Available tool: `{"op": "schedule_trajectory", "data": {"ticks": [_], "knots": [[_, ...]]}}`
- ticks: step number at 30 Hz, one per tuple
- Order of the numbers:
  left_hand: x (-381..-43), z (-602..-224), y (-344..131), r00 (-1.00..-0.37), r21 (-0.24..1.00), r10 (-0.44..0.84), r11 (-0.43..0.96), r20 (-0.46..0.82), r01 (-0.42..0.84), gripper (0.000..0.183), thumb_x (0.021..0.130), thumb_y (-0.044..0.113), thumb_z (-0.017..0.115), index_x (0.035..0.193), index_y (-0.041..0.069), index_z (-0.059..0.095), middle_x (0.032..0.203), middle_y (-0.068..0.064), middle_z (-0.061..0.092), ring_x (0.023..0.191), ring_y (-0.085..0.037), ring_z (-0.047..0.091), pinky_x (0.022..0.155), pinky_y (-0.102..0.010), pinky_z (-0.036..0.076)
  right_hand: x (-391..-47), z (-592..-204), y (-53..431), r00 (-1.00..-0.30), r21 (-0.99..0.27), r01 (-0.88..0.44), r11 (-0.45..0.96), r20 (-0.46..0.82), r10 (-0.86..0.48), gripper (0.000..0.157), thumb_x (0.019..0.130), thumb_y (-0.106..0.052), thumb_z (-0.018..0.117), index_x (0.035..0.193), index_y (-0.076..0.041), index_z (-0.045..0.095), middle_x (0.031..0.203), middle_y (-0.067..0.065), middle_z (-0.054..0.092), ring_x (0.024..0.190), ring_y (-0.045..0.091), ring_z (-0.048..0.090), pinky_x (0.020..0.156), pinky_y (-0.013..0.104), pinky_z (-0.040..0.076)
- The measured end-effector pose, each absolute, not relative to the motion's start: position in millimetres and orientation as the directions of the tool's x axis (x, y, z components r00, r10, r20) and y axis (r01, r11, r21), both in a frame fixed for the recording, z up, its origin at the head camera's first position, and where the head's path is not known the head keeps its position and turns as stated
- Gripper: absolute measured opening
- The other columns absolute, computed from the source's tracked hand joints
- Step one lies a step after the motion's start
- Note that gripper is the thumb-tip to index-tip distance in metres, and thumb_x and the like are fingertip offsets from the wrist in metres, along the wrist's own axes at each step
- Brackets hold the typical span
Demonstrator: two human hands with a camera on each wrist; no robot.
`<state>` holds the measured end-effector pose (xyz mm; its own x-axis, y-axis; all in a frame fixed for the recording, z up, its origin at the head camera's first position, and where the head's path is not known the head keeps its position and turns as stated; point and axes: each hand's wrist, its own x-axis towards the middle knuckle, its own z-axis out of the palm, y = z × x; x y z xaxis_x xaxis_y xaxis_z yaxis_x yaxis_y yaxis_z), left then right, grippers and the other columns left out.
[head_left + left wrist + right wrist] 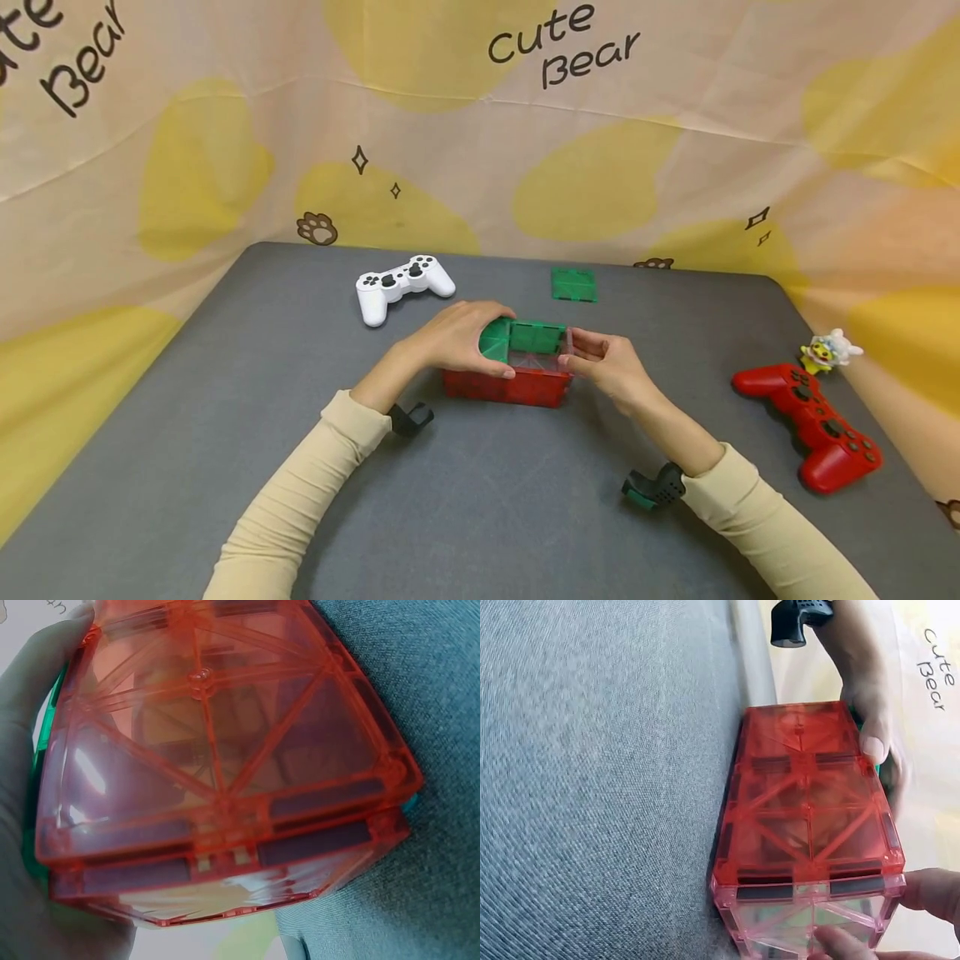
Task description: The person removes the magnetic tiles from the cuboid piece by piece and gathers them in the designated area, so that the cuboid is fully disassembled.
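A box of see-through magnetic tiles stands on the grey table, with red tiles point(510, 388) along its front. Green shows on its top left, where a green tile point(493, 340) lies under my left hand point(459, 335), and along the back. That hand grips the box's left part from above, thumb at the front edge and fingers toward the back. At the right end is a pale pink tile point(769, 922). My right hand point(611, 367) holds this end by its upper edge, fingers against the tile. The top right part of the box is uncovered, showing its inside.
Behind the box lie a white game controller point(401, 286) and a loose green tile point(573, 285). On the right are a red game controller point(810, 425) and a small yellow-and-white figure point(827, 351). A printed cloth point(585, 167) hangs behind the table.
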<state>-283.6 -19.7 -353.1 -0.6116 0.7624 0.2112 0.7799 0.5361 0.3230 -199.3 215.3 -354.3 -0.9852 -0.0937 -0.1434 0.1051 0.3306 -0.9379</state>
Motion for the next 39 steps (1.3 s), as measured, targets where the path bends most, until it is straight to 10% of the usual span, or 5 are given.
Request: {"op": "schedule_trajectory", "data": {"ticks": [9,17,25,30,39], "knots": [[-284.8,-355.7,-20.8,-0.606,0.319,0.765,0.531,0.218,0.785,0.075,0.063,0.060,0.070,0.120,0.014,0.055,0.113,0.003,0.060,0.098,-0.012,0.055,0.087,-0.034,0.040,-201.0,-354.3,228.1,-0.982,-0.933,0.135,0.334,-0.172,-0.083,0.054,0.089,-0.003,0.055,0.138,0.006,0.034,0.140,0.025,0.037,0.122,0.029,0.049,0.088,0.032,0.047],[-284.3,-353.8,-21.1,-0.612,0.315,0.764,0.540,0.204,0.780,0.076,0.063,0.061,0.069,0.121,0.015,0.054,0.115,0.004,0.060,0.101,-0.012,0.055,0.090,-0.034,0.040,-207.7,-348.4,258.2,-0.983,-0.934,0.153,0.323,-0.178,-0.050,0.046,0.091,-0.001,0.051,0.134,0.008,0.038,0.133,0.029,0.043,0.083,-0.007,0.060,0.076,0.020,0.052],[-284.6,-354.5,-20.9,-0.613,0.323,0.766,0.539,0.196,0.778,0.075,0.063,0.061,0.068,0.121,0.015,0.054,0.115,0.004,0.059,0.100,-0.011,0.054,0.091,-0.034,0.040,-242.7,-332.3,300.9,-0.982,-0.994,0.089,-0.060,-0.097,0.159,0.051,0.087,0.005,0.053,0.133,0.013,0.033,0.081,-0.013,0.068,0.071,-0.001,0.065,0.066,0.014,0.051],[-283.6,-354.6,-21.3,-0.615,0.331,0.763,0.539,0.197,0.775,0.075,0.063,0.060,0.069,0.121,0.015,0.054,0.115,0.004,0.059,0.099,-0.011,0.054,0.092,-0.034,0.040,-272.1,-331.7,321.5,-0.949,-0.957,0.042,-0.286,-0.128,0.287,0.055,0.083,0.010,0.056,0.134,0.009,0.035,0.080,-0.007,0.066,0.067,0.006,0.066,0.063,0.016,0.052],[-282.9,-353.1,-20.6,-0.611,0.335,0.765,0.532,0.202,0.778,0.074,0.063,0.058,0.070,0.121,0.014,0.054,0.115,0.003,0.060,0.101,-0.013,0.055,0.093,-0.035,0.040,-305.3,-347.8,340.9,-0.911,-0.959,0.107,-0.262,-0.201,0.361,0.051,0.086,0.008,0.052,0.135,0.004,0.038,0.077,-0.007,0.065,0.068,0.004,0.064,0.066,0.015,0.051]]}}
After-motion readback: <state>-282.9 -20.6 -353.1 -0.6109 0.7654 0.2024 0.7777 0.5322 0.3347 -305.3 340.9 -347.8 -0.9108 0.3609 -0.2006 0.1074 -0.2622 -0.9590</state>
